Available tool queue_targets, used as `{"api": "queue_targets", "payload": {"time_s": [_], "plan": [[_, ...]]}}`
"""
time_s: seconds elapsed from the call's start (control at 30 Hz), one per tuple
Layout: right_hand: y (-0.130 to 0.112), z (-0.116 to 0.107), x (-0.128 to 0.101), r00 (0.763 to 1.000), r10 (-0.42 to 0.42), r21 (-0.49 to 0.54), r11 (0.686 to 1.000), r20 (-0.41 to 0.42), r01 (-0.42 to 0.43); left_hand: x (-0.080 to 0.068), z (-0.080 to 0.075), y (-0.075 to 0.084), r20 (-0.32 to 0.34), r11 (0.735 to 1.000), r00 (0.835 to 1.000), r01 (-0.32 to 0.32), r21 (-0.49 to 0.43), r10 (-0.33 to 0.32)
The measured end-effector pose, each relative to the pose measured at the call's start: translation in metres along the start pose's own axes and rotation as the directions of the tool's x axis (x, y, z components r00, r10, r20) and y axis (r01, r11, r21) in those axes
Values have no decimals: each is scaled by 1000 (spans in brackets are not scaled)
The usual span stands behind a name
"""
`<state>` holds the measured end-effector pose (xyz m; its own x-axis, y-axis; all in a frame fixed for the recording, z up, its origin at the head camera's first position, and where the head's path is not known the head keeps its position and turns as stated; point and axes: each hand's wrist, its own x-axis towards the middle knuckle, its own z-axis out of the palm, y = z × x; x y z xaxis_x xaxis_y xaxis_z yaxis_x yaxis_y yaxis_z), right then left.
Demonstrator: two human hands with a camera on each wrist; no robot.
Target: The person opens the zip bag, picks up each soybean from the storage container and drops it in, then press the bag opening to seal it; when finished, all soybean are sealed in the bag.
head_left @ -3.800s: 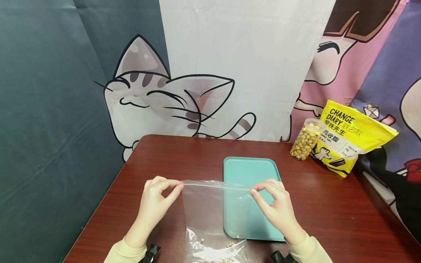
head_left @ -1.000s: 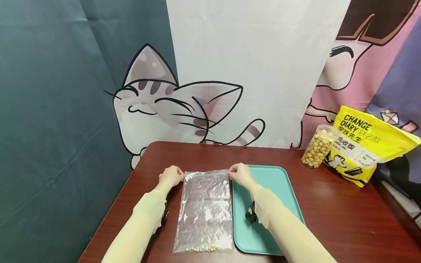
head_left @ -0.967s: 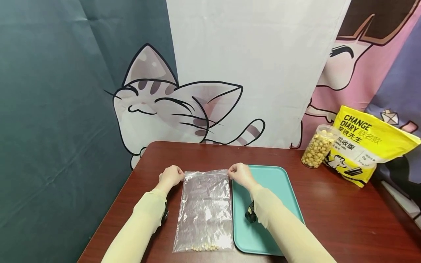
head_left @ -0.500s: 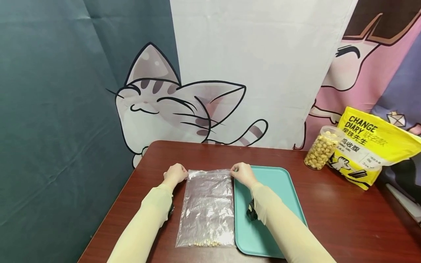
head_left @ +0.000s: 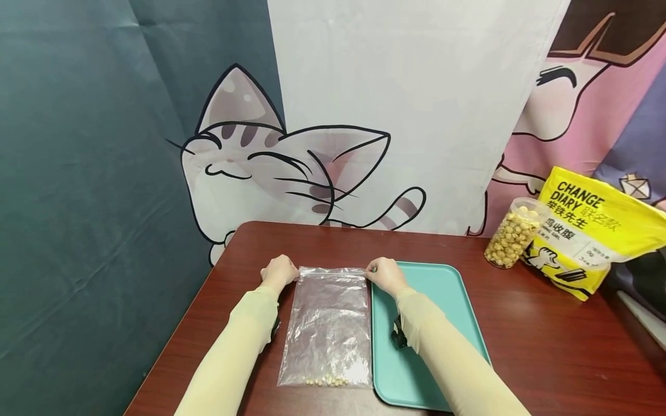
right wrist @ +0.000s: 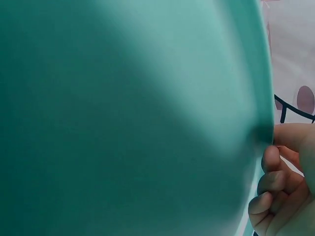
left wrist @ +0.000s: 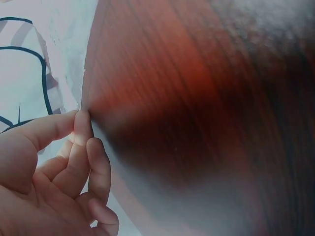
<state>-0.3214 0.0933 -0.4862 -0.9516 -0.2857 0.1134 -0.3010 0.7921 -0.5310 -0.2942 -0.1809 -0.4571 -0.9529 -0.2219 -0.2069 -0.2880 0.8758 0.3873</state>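
Note:
A clear zip bag [head_left: 330,323] lies flat on the table, with several small pale pieces [head_left: 326,381] gathered along its near end. My left hand [head_left: 279,270] pinches the bag's far left corner; the left wrist view shows thumb and forefinger [left wrist: 81,123] pressed together there. At the far right corner, my right hand [head_left: 386,274] pinches the bag, its wrist above the teal tray [head_left: 432,358]. In the right wrist view the tray fills most of the picture and the curled right hand [right wrist: 285,182] sits at the edge, its grip partly hidden.
On the right stands a clear jar [head_left: 515,234] of yellowish round pieces, beside a yellow printed pouch [head_left: 583,231]. The tray lies directly right of the bag on the dark red table [head_left: 546,346]. Behind the table hangs a cloth printed with a cat [head_left: 234,167].
Earlier both hands held the bag up by its zip edge, closer to me and partly over the tray. It now lies flat left of the tray. In the last second little has moved.

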Motion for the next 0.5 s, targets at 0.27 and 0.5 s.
{"api": "queue_targets", "payload": {"time_s": [0.27, 0.5], "plan": [[-1, -2, -4, 1000, 6, -28, 1000, 15, -6, 2, 6, -1, -27, 1000, 1000, -5, -10, 5], [-1, -5, -6, 1000, -6, 73, 997, -28, 8, 2, 6, -7, -123, 996, 992, -37, -81, 27]]}}
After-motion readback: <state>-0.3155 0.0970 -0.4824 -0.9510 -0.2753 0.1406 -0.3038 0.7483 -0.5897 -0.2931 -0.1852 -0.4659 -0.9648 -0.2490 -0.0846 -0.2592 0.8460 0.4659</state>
